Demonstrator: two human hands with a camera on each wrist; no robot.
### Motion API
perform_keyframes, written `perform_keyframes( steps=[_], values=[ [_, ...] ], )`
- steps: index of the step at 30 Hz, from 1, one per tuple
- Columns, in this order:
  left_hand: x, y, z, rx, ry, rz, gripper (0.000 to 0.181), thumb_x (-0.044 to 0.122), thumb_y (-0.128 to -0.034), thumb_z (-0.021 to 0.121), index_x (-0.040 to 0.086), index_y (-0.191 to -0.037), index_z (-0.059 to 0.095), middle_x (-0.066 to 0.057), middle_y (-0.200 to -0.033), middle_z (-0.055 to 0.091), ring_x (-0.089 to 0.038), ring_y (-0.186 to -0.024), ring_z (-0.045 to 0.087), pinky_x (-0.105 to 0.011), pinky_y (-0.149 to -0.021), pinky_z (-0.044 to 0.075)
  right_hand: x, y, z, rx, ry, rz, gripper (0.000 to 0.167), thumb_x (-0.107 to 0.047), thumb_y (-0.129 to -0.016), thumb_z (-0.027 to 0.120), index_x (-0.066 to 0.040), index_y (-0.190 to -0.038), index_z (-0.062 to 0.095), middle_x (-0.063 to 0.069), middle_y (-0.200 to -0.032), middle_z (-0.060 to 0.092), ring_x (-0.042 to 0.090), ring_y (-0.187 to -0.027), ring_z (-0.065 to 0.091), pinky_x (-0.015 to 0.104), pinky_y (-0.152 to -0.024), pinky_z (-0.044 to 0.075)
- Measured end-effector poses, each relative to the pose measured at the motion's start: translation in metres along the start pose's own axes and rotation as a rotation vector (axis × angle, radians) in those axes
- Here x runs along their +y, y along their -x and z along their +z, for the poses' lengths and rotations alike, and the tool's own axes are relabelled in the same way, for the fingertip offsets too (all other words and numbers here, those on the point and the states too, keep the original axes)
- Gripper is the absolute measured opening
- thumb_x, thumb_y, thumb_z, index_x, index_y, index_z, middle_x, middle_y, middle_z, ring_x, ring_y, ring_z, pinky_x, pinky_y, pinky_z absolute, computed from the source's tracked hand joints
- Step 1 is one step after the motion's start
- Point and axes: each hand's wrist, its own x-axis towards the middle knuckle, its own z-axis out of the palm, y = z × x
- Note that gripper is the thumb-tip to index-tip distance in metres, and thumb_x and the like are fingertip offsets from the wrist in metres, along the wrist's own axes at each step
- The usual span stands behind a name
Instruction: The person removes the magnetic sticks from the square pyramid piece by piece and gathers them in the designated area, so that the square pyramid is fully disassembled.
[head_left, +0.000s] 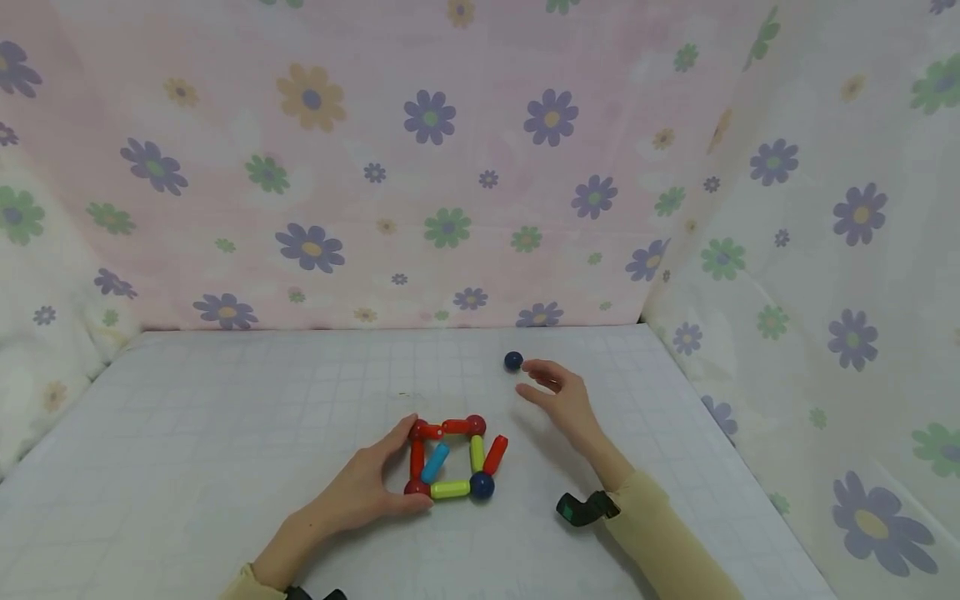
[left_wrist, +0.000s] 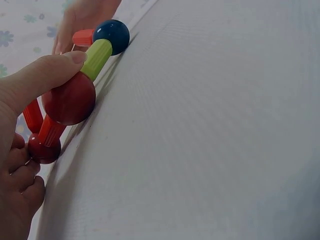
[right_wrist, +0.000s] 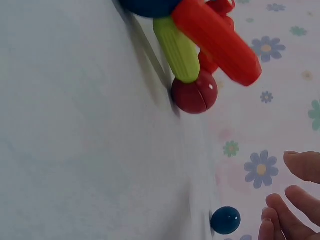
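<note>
My left hand point(head_left: 356, 492) holds a squarish frame of building sticks and balls by its left side, thumb at the near red ball point(head_left: 417, 489) and a fingertip at the far-left red ball point(head_left: 420, 429). Yellow-green sticks point(head_left: 450, 489) form the near and right sides, meeting at a dark blue ball point(head_left: 482, 486). From that corner a red stick point(head_left: 496, 456) slants upward, and a light blue stick point(head_left: 435, 462) rises from the near red ball. My right hand point(head_left: 566, 408) reaches beside a loose dark blue ball point(head_left: 513, 361), fingers spread and apart from it.
The table point(head_left: 225, 433) has a pale cloth with a faint grid. Flowered curtains point(head_left: 375, 217) hang behind it and along both sides. A black wrist device point(head_left: 585, 508) sits at the right sleeve.
</note>
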Motion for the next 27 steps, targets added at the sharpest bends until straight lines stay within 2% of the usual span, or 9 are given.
perform_keyframes(
  steps=[8, 15, 23, 27],
  values=[
    [0.001, 0.001, -0.001, -0.003, 0.006, -0.003, 0.111, 0.053, -0.0722, 0.085, 0.024, -0.160, 0.024, 0.003, -0.163, 0.031, -0.026, -0.151, 0.029, -0.055, -0.117, 0.033, -0.008, 0.026, 0.001, -0.066, 0.009, -0.051, 0.042, -0.019, -0.090, 0.075, -0.006, -0.128, 0.063, 0.017, -0.130, 0.063, 0.035, -0.125, 0.056, 0.052, -0.112, 0.042],
    [0.001, 0.001, -0.001, -0.003, 0.010, -0.001, 0.111, 0.053, -0.0723, 0.085, 0.023, -0.160, 0.024, 0.003, -0.163, 0.030, -0.026, -0.151, 0.028, -0.056, -0.117, 0.032, -0.005, 0.036, 0.000, -0.095, 0.015, -0.056, 0.042, -0.024, -0.091, 0.075, -0.007, -0.127, 0.064, 0.015, -0.128, 0.065, 0.035, -0.123, 0.057, 0.054, -0.111, 0.042],
    [0.000, 0.000, 0.000, -0.002, 0.007, -0.003, 0.110, 0.053, -0.0722, 0.085, 0.025, -0.160, 0.025, 0.003, -0.163, 0.031, -0.025, -0.151, 0.029, -0.056, -0.117, 0.032, -0.007, 0.041, 0.000, -0.200, 0.003, -0.076, 0.043, -0.027, -0.092, 0.073, -0.008, -0.129, 0.063, 0.013, -0.128, 0.065, 0.033, -0.122, 0.058, 0.056, -0.108, 0.044],
    [0.000, 0.000, -0.001, -0.009, 0.007, -0.005, 0.110, 0.053, -0.0726, 0.085, 0.025, -0.160, 0.025, 0.005, -0.163, 0.030, -0.024, -0.151, 0.027, -0.056, -0.117, 0.031, -0.005, 0.044, 0.003, -0.279, 0.010, -0.078, 0.043, -0.027, -0.093, 0.072, -0.008, -0.131, 0.062, 0.010, -0.129, 0.065, 0.030, -0.123, 0.057, 0.054, -0.108, 0.045]
  ],
)
